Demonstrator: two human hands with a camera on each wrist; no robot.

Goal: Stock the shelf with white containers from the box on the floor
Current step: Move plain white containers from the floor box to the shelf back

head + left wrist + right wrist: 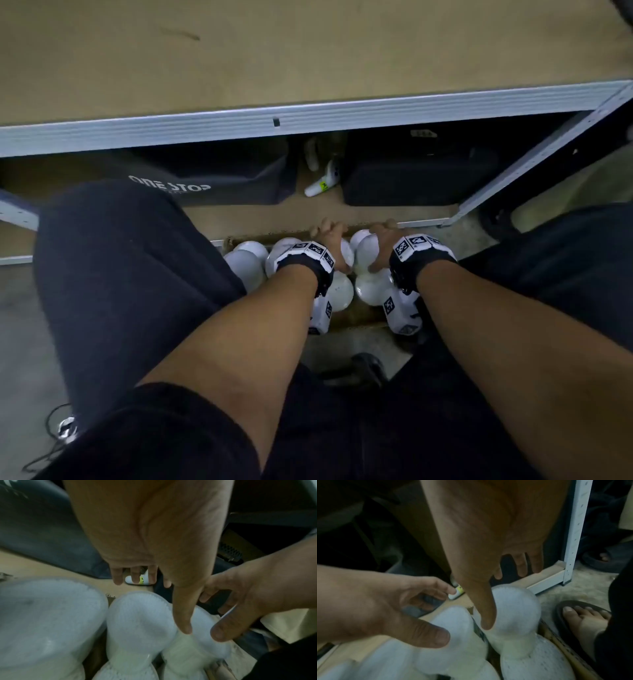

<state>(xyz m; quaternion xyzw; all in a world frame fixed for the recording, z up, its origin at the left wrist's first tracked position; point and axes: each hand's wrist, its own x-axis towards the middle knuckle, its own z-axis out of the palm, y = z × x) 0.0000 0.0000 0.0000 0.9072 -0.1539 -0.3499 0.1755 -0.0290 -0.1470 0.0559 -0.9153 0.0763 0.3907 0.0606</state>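
Hands reached down together into a cardboard box (356,317) on the floor, seen between the person's knees from the head view. Left hand (329,236) hovered over the white containers (245,267) at about 11 o'clock from the box's centre, its fingers spread and slightly bent, its thumb (182,612) pointing down at one container's cap (139,614); whether the thumb touched the cap could not be told, and the hand gripped nothing. Right hand (383,240) lay at about 1 o'clock, likewise spread wide, its thumb (485,609) extended down against the rounded top of a container (515,609), with no fingers curled round it. Containers stood packed upright and touching one another, filling the box; their tops appeared domed and finely textured in both wrist views.

Shelf (308,116), with a pale metal front rail and a brown board above it, crossed the head view at 12 o'clock. Beneath it, on a lower board, sat a dark bag (219,178) with white lettering at 11 o'clock, a dark case (411,178) at 1 o'clock, and between them a small white device (322,181) with a yellow-green label. Sandalled foot (583,616) rested just beside the box at 3 o'clock in the right wrist view, near the shelf's perforated upright (576,531).
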